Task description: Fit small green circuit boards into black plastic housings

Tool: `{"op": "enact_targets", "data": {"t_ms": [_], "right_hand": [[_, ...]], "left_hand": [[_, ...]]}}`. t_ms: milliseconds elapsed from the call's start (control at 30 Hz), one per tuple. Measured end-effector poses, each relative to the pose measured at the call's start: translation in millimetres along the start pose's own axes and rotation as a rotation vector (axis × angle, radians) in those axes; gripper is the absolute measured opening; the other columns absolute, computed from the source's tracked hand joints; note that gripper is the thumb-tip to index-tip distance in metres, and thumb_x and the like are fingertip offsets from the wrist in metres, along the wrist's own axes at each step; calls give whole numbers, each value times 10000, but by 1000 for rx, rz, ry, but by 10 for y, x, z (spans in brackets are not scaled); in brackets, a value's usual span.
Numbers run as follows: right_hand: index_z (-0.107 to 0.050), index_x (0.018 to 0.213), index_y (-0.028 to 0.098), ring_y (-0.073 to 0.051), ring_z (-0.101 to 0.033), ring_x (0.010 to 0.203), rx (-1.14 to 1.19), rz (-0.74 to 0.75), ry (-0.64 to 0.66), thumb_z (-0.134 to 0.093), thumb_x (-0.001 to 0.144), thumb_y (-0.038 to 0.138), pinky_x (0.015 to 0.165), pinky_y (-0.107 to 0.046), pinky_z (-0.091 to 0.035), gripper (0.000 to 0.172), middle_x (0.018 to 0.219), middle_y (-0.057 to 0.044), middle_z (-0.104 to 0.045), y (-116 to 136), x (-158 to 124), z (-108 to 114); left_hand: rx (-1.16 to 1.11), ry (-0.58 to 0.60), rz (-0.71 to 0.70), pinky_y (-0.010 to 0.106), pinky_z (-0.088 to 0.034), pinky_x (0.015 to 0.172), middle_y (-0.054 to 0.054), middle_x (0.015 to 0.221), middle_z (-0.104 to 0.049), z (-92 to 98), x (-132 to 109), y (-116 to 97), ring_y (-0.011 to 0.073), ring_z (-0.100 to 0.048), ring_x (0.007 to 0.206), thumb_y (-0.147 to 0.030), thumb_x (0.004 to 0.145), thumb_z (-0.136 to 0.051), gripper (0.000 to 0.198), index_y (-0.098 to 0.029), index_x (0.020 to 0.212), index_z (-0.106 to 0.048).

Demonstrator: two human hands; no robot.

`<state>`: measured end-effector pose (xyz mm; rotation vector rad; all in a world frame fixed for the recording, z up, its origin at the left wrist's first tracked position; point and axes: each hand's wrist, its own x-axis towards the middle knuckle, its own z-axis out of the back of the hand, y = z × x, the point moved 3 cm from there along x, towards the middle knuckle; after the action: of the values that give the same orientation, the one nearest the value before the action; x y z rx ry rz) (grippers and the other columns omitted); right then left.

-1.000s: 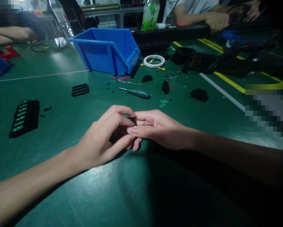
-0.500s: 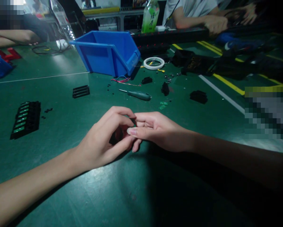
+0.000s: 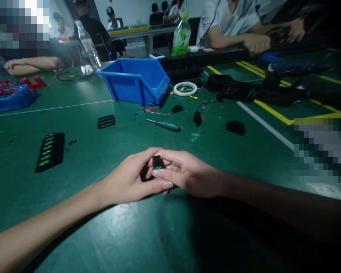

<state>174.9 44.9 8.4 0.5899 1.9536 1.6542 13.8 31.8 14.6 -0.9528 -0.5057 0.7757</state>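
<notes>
A small black plastic part with a green circuit board in it [image 3: 157, 162] stands between my two hands, low over the table. My right hand [image 3: 189, 171] is closed on it, thumb tip pressing at its lower end and fingers curled behind. Wrapped round the same part from the other side is my left hand [image 3: 130, 178], its thumb reaching under the right thumb. The left fingertips are hidden behind the part and the right hand. Beyond the hands lie a green-handled screwdriver [image 3: 168, 125] and small green circuit boards [image 3: 195, 136].
A black holder with a row of green boards [image 3: 50, 151] lies left, near a slotted black piece [image 3: 106, 121]. Further back are a blue bin [image 3: 130, 87], a white tape roll [image 3: 185, 89], black parts [image 3: 235, 127] and a green bottle [image 3: 181, 36]. A co-worker's hands [image 3: 257, 44] work at back right.
The left fingers have shifted off the top of the part, so its black face and green board now show. My view has tilted up slightly.
</notes>
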Motion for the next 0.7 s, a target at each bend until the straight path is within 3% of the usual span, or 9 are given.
{"op": "enact_targets", "data": {"t_ms": [100, 267, 467, 567, 700], "right_hand": [[-566, 1088, 156, -113, -657, 703, 41, 4, 17, -581, 998, 200, 630, -235, -571, 101, 901, -21, -641, -57, 14, -8], [-540, 1157, 166, -125, -692, 640, -2, 38, 43, -551, 1017, 225, 581, -229, -573, 152, 800, -9, -661, -127, 56, 24], [-538, 1211, 158, -132, -700, 636, -19, 87, 66, -591, 1006, 277, 566, -226, -572, 243, 769, -3, -661, -128, 64, 50], [-539, 1182, 159, -124, -698, 636, -20, 82, 70, -620, 988, 279, 571, -219, -569, 242, 783, 1, -660, -117, 52, 49], [-545, 1184, 149, -119, -693, 626, -42, 80, 77, -611, 988, 261, 577, -220, -570, 236, 775, -2, -664, -103, 53, 44]], "left_hand": [[-185, 61, 46, 241, -533, 645, 22, 886, -771, -61, 19, -9, 142, -699, 685, -305, 950, -706, 401, -201, 1288, -516], [-316, 48, 105, 234, -546, 601, 46, 821, -758, -107, 70, 1, 145, -701, 643, -337, 943, -713, 362, -171, 1209, -533], [-368, -31, 180, 198, -531, 500, 29, 707, -728, -177, 114, 35, 156, -712, 578, -384, 875, -788, 381, -163, 1067, -544], [-345, -96, 170, 192, -524, 479, 24, 704, -726, -212, 95, 64, 161, -715, 567, -384, 850, -813, 408, -167, 1071, -547], [-347, -100, 146, 204, -535, 506, 19, 707, -729, -223, 70, 89, 163, -723, 577, -381, 869, -796, 387, -174, 1078, -545]]}}
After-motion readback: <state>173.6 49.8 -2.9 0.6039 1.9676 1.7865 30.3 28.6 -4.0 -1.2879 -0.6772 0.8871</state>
